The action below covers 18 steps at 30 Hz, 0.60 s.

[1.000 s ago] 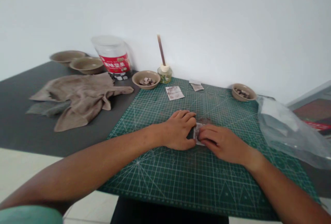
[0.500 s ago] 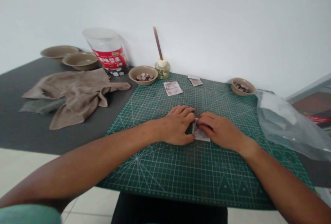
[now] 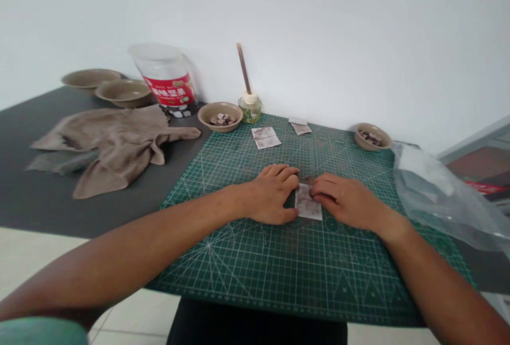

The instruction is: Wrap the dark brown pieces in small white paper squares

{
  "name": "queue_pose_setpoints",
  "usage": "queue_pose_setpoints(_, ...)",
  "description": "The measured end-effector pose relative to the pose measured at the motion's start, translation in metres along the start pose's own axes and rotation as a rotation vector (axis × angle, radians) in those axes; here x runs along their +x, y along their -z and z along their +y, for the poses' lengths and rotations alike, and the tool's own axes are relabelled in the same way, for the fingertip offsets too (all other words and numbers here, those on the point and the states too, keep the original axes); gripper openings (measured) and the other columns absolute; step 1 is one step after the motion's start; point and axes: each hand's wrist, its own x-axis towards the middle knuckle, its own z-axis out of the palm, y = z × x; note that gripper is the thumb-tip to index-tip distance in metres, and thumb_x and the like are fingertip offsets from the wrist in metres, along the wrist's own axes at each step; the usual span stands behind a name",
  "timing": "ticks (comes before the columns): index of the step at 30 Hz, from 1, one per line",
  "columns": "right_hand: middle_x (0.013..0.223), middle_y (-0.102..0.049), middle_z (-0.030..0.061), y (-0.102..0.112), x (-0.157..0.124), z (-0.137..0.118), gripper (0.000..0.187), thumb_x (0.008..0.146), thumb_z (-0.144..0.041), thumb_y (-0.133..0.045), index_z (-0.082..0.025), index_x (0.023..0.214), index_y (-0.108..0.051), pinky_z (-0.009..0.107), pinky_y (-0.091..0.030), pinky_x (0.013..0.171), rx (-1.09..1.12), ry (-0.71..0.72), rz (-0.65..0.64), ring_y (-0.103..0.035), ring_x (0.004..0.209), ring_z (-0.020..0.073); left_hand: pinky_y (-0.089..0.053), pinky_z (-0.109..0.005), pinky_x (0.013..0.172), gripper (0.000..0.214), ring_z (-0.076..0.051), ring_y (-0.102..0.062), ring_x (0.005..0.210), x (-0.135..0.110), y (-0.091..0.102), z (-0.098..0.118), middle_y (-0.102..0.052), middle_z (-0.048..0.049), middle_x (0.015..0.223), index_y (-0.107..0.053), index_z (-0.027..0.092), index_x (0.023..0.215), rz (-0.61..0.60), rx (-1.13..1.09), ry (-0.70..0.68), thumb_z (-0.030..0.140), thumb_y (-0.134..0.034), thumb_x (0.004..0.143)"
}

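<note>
A small white sheet (image 3: 308, 207) with dark smudges, perhaps paper or cloth, lies flat on the green cutting mat (image 3: 255, 260). My left hand (image 3: 274, 196) rests palm down on the mat, its thumb and fingers apart, with the tips at the sheet's left edge. At the upper right of the sheet is my right hand (image 3: 346, 200), its fingers bent and pressed together against the surface. Whatever those fingertips may hold is hidden. Farther back lie a larger smudged sheet (image 3: 266, 137) and a smaller smudged piece (image 3: 300, 128).
Small chips fill the bottoms of a left bowl (image 3: 207, 118) and a right bowl (image 3: 378, 145). Behind stand a reed diffuser (image 3: 250, 108) and a clear jar (image 3: 171, 90). A brown cloth (image 3: 115, 143) lies left, near two bowls (image 3: 125, 95). At right is a plastic bag (image 3: 442, 191).
My right hand has slid a little to the right across the sheet, so more of its smudged face shows. My left hand stays at the left edge.
</note>
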Motion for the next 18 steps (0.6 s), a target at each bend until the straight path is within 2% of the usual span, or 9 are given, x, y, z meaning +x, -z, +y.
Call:
queue_pose_setpoints(3,0.102,-0.068,0.0019,-0.002,-0.003,-0.005,0.014,0.099,-0.020,-0.050,-0.023,0.098,-0.064,0.031,-0.049,0.077,0.049,0.090,-0.064,-0.065,0.087,0.0169,-0.025,-0.051,0.119,0.051,-0.036,-0.029,0.147,-0.001,0.002,0.000,-0.034,-0.0187,0.157,-0.052,0.015,0.120,-0.014,-0.008,-0.016,0.052,-0.059,0.088)
queue_pose_setpoints(5,0.106,-0.068,0.0029,-0.006,-0.001,-0.012,0.017,0.100,-0.020,-0.048,-0.023,0.102,-0.064,0.032,-0.049,0.078,0.032,0.104,-0.030,-0.065,0.091,0.0183,-0.025,-0.050,0.119,0.053,-0.036,-0.028,0.147,-0.001,0.002,0.000,-0.034,-0.0188,0.157,-0.052,0.014,0.122,-0.015,-0.009,-0.013,0.053,-0.059,0.088)
queue_pose_setpoints(9,0.111,-0.066,0.0070,-0.005,0.001,-0.011,0.018,0.100,-0.020,-0.045,-0.020,0.104,-0.062,0.034,-0.049,0.079,-0.052,-0.061,0.090,-0.064,0.096,0.0216,-0.025,-0.052,0.118,0.050,-0.037,-0.029,0.147,-0.001,0.001,0.000,-0.034,-0.0178,0.157,-0.052,0.015,0.123,-0.008,-0.010,0.009,0.051,-0.059,0.088)
queue_pose_setpoints(11,0.104,-0.066,0.0052,0.000,-0.002,-0.005,0.015,0.100,-0.021,-0.047,-0.021,0.099,-0.062,0.033,-0.049,0.078,-0.037,-0.085,0.055,-0.064,0.090,0.0200,-0.025,-0.053,0.118,0.048,-0.037,-0.029,0.146,-0.001,0.001,0.000,-0.035,-0.0170,0.157,-0.053,0.016,0.119,-0.005,-0.012,0.006,0.051,-0.060,0.087)
queue_pose_setpoints(15,0.098,-0.066,0.0018,0.000,-0.006,-0.006,0.013,0.098,-0.019,-0.050,-0.023,0.097,-0.063,0.031,-0.048,0.076,0.071,0.075,-0.075,-0.063,0.084,0.0165,-0.025,-0.051,0.119,0.049,-0.036,-0.030,0.146,-0.001,0.001,0.000,-0.036,-0.0159,0.156,-0.053,0.017,0.120,-0.005,-0.013,-0.008,0.053,-0.059,0.087)
queue_pose_setpoints(18,0.105,-0.067,0.0056,-0.005,0.002,-0.007,0.017,0.099,-0.020,-0.047,-0.022,0.102,-0.064,0.033,-0.049,0.077,0.036,0.083,0.010,-0.063,0.091,0.0195,-0.024,-0.050,0.120,0.053,-0.035,-0.028,0.147,-0.001,0.001,0.000,-0.034,-0.0162,0.158,-0.052,0.016,0.124,-0.009,-0.006,-0.007,0.054,-0.059,0.088)
